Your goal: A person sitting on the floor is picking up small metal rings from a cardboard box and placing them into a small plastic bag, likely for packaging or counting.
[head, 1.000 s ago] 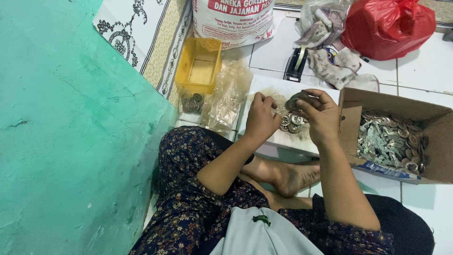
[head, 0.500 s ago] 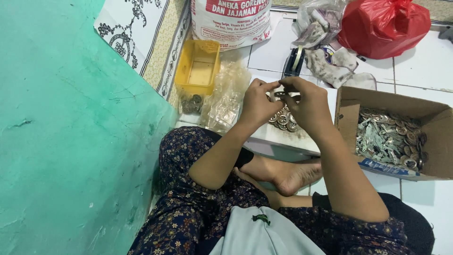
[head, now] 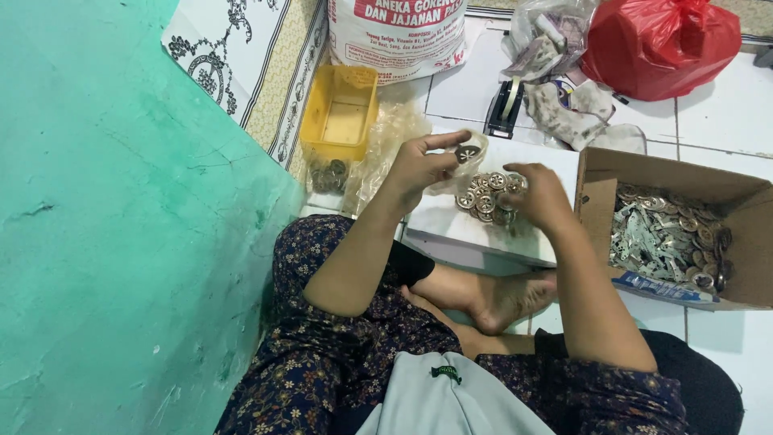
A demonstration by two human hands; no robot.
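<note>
A small round metal disc (head: 467, 152) sits pinched between the thumb and fingers of the left hand (head: 423, 165), held up over a thin clear bag (head: 475, 161), seemingly so it can be looked over. At about four o'clock from it, a pile of similar discs (head: 485, 193) lies on a white board (head: 467, 225) that serves as a desk across the lap. The right hand (head: 538, 197) rests curled on the pile's edge, fingers bent onto the discs; I cannot tell whether it grips one. At three o'clock a cardboard box (head: 600, 201) holds more metal parts within reach. At ten o'clock stands a yellow tub (head: 342, 113); at one o'clock, a red bag (head: 660, 40).
</note>
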